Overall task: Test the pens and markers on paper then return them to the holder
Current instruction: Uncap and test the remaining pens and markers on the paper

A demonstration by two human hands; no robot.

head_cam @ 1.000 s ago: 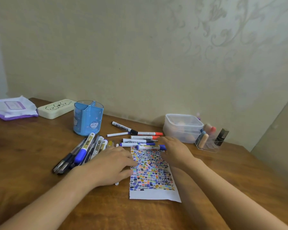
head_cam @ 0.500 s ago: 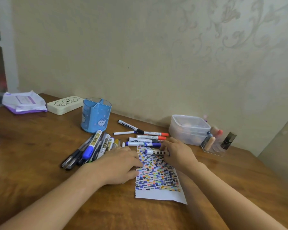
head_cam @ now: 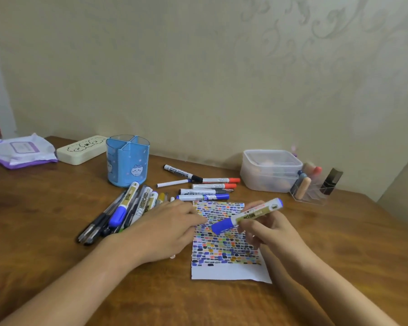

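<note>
My right hand point(head_cam: 266, 228) holds a blue-capped marker point(head_cam: 245, 216) slanted above the paper point(head_cam: 229, 271), its cap pointing left toward my left hand. That paper is covered with small coloured test marks. My left hand point(head_cam: 165, 229) lies flat with its fingers on the paper's left edge. A pile of pens and markers point(head_cam: 125, 208) lies left of it. More markers point(head_cam: 203, 187) lie beyond the paper. The blue holder point(head_cam: 127, 161) stands empty behind the pile.
A lidded clear plastic box point(head_cam: 271, 170) and a small clear organiser point(head_cam: 313, 187) stand at the back right. A cream pencil case point(head_cam: 80, 149) and a wipes pack point(head_cam: 21, 150) lie at the back left. The wall runs close behind the wooden table point(head_cam: 33, 208).
My right hand has picked the blue-capped marker up from the top of the paper and raised it over the sheet. My left hand stays on the paper's edge.
</note>
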